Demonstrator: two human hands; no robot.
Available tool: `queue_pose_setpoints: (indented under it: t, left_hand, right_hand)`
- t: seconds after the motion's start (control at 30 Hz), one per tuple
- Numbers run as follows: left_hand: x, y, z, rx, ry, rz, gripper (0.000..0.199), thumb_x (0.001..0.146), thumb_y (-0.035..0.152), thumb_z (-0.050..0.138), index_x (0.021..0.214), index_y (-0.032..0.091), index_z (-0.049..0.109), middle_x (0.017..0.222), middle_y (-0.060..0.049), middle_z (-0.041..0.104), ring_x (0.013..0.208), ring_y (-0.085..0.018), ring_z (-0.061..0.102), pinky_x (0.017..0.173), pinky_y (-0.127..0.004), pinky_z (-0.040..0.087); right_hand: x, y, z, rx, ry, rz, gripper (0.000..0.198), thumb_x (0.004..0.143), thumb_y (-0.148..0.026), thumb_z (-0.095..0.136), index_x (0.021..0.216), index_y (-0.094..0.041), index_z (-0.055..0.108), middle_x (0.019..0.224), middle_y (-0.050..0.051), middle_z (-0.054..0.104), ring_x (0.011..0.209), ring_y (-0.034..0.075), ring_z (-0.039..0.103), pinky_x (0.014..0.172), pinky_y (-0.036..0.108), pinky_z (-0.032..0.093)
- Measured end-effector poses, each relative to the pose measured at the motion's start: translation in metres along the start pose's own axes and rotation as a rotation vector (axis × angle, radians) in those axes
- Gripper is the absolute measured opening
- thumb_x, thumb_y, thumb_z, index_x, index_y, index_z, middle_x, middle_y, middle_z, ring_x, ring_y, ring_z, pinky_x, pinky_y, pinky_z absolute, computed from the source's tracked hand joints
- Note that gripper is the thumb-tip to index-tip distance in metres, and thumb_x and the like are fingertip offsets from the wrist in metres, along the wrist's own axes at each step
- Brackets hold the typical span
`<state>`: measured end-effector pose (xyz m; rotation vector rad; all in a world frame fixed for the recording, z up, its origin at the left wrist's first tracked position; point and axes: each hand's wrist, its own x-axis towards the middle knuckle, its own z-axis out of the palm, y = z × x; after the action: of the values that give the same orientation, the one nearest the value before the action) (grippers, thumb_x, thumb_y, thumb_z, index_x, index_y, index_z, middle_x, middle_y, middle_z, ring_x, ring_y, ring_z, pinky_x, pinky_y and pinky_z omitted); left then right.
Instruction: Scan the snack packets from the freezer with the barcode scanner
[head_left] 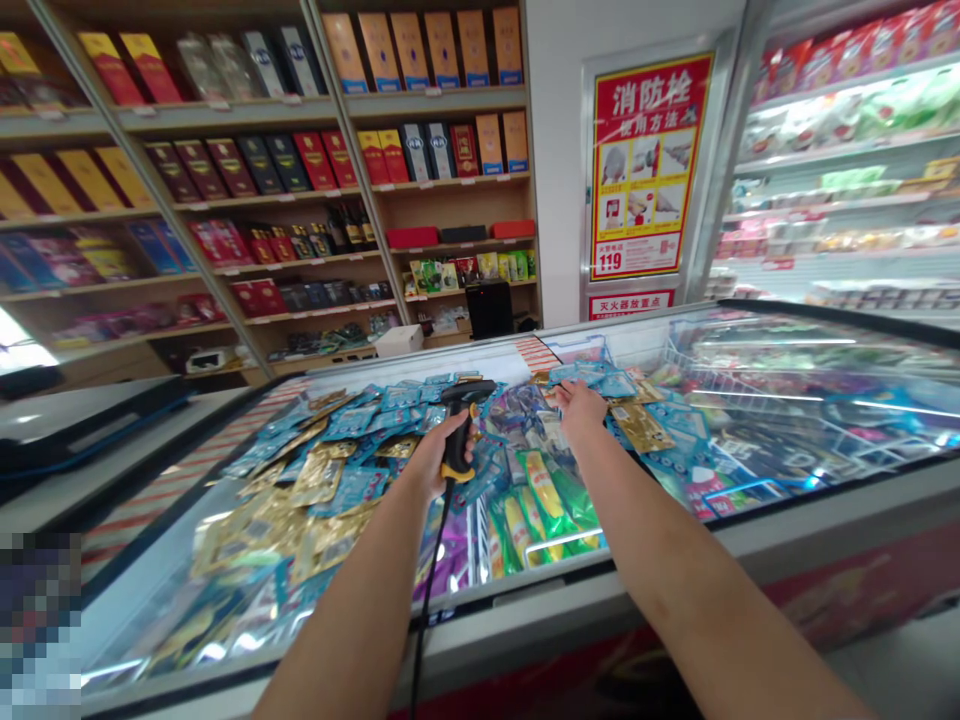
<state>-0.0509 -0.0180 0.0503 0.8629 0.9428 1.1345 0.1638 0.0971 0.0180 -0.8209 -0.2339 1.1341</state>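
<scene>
Several yellow-green packs (544, 485) inside a freezer (540, 612), left hand (436, 455) round a scanner (455, 455), right hand (582, 408) at packets (616, 384), pinch unclear.

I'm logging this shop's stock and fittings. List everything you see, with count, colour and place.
scanner: one, black and yellow, in the left hand
cable: one, black, hanging from the scanner
blue packets: many, spread across the freezer
gold packets: many, among the blue ones
green-wrapped packs: several, yellow and green, front centre
freezer: one, pale with dark edging, foreground
dark-topped unit: one, left, blurred
white box: one, behind the freezer
shelving: brown, back left
boxes: many, mixed colours, on the shelving
poster: one, red and yellow, back wall
lit shelves: several, white, stocked, right
left hand: one, bare, centre
right hand: one, bare, at the packets, grip unclear
</scene>
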Motion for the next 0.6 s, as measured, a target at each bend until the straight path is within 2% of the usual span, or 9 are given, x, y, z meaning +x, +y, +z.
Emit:
queue_pose_setpoints:
  t: [0.07,0.17,0.3,0.37,0.47,0.53,0.6]
  left_hand:
    - [-0.001,0.001,0.0,-0.04,-0.02,0.013,0.025,0.076,0.036,0.064,0.083,0.013,0.056,0.062,0.001,0.051,0.044,-0.006,0.047,0.038,-0.016,0.04]
    - [-0.003,0.004,0.0,-0.109,-0.033,0.026,0.023,0.076,0.033,0.065,0.084,0.014,0.055,0.066,0.001,0.052,0.046,-0.005,0.048,0.039,-0.015,0.041]
    - [-0.005,0.005,0.001,-0.157,0.008,0.057,0.021,0.075,0.03,0.065,0.084,0.013,0.055,0.068,0.001,0.052,0.047,-0.005,0.048,0.039,-0.015,0.042]
    - [-0.006,0.006,0.001,-0.165,0.015,0.075,0.021,0.075,0.03,0.065,0.086,0.014,0.055,0.07,0.001,0.053,0.048,-0.005,0.048,0.039,-0.015,0.041]
    - [-0.006,0.006,0.0,-0.153,0.02,0.085,0.023,0.075,0.029,0.065,0.088,0.013,0.055,0.071,0.001,0.052,0.048,-0.005,0.048,0.038,-0.014,0.041]
    - [-0.006,0.007,0.0,-0.146,0.028,0.094,0.023,0.076,0.029,0.065,0.089,0.013,0.056,0.072,0.001,0.052,0.048,-0.005,0.048,0.038,-0.015,0.041]
    - [-0.007,0.008,0.0,-0.152,0.036,0.093,0.022,0.076,0.029,0.064,0.088,0.013,0.056,0.071,0.001,0.053,0.048,-0.005,0.048,0.038,-0.015,0.041]
  right_hand:
    - [-0.005,-0.004,0.001,0.019,0.02,0.064,0.018,0.09,-0.031,0.038,0.089,-0.018,0.05,0.081,0.004,0.066,0.06,0.009,0.064,0.059,0.021,0.056]
    - [-0.013,-0.009,0.003,0.011,-0.024,0.16,0.027,0.092,-0.036,0.032,0.105,-0.019,0.048,0.097,0.008,0.064,0.068,0.01,0.066,0.061,0.022,0.056]
    - [-0.022,-0.013,0.006,-0.037,-0.106,0.149,0.028,0.092,-0.033,0.03,0.115,-0.025,0.044,0.107,0.007,0.059,0.075,0.009,0.066,0.064,0.021,0.056]
    - [-0.028,-0.014,0.009,-0.046,-0.135,0.128,0.022,0.089,-0.028,0.037,0.108,-0.025,0.048,0.098,0.004,0.06,0.073,0.008,0.065,0.064,0.02,0.055]
    - [-0.041,-0.011,0.013,-0.144,-0.219,0.204,0.012,0.08,-0.014,0.05,0.09,-0.02,0.053,0.078,0.002,0.063,0.066,0.009,0.062,0.061,0.019,0.053]
    - [-0.05,-0.006,0.013,-0.339,-0.37,0.244,0.007,0.076,-0.013,0.054,0.081,-0.017,0.055,0.072,0.003,0.064,0.062,0.011,0.061,0.059,0.021,0.052]
    - [-0.059,0.0,0.012,-0.63,-0.548,0.162,0.002,0.075,-0.018,0.057,0.074,-0.016,0.058,0.067,0.004,0.064,0.057,0.013,0.059,0.054,0.024,0.049]
